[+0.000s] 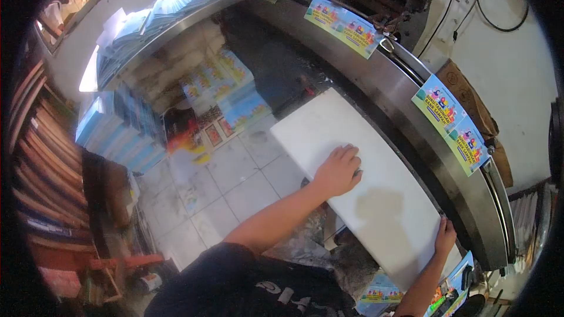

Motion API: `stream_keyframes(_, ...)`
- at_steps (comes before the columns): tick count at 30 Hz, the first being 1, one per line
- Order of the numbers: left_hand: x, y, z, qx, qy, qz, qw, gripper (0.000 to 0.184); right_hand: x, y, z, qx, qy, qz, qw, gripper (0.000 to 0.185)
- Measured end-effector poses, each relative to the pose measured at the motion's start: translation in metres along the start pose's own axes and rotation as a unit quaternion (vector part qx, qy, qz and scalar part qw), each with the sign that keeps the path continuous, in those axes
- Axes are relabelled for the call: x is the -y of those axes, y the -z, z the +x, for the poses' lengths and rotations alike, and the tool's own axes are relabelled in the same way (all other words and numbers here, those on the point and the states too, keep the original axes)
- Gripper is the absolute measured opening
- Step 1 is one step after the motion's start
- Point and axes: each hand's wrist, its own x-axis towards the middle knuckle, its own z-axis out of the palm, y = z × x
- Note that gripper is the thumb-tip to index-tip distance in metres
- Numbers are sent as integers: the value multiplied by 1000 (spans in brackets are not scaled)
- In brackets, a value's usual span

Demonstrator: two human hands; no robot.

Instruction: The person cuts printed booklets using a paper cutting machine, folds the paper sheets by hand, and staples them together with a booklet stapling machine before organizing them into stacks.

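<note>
A long white slab (329, 123), either a board or a stack of sheets, lies slantwise before me. My left hand (339, 170) rests on its upper face with the fingers curled under. Something small and dark shows by the thumb, too small to name. At the slab's far right edge, my right hand (445, 236) has its fingers wrapped over the rim. A shadow falls on the white surface between both hands.
Printed covers (342, 26) and another printed sheet (451, 123) hang on a curved metal machine rail (405, 97) beyond the slab. Light-blue booklets (176, 9) crowd a shelf at upper left. Stacked printed sheets (247, 111) and blue bundles (120, 129) stand on the tiled floor (235, 194).
</note>
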Motion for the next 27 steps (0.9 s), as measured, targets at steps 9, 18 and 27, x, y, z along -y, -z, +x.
stream_keyframes(9,0,1,1,21,10,4,1000,29,8,2,0,8,-40,6,999,46)
stream_keyframes(18,1,3,3,21,2,-5,1000,30,17,8,-1,0,-18,52,998,47)
stream_keyframes(27,-3,9,8,19,1,8,1000,30,24,14,-3,-1,-43,1,999,44)
